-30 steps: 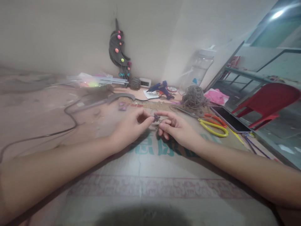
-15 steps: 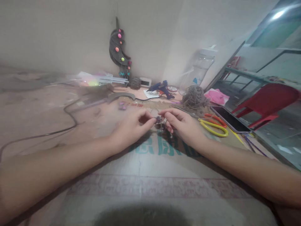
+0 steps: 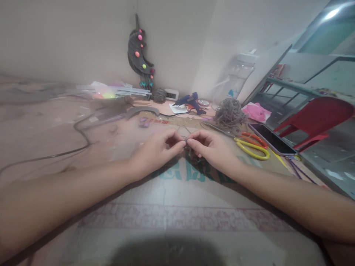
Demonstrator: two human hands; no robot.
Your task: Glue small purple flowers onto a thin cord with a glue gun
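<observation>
My left hand (image 3: 166,148) and my right hand (image 3: 210,148) meet over the printed board, thumb and finger closed on each. Between their tips they pinch a small piece of grey yarn (image 3: 185,139). Thin loops of it rise above the fingertips, and darker strands hang below, partly hidden by my right fingers. To the right of my right hand lie scissors (image 3: 253,150) with yellow and orange handles. Behind them sits a tangled heap of grey yarn (image 3: 229,113).
A phone (image 3: 273,139) lies at the right edge. Along the wall stand a blue glue gun (image 3: 190,101), a small yarn ball (image 3: 159,95), a digital clock (image 3: 171,95) and a clear bottle (image 3: 240,75). A crescent ornament (image 3: 137,53) hangs above. A black cable (image 3: 83,138) crosses the left side.
My right fingertips have come in to meet the left ones and now pinch the yarn; before, they were slightly apart. The view has shifted a little.
</observation>
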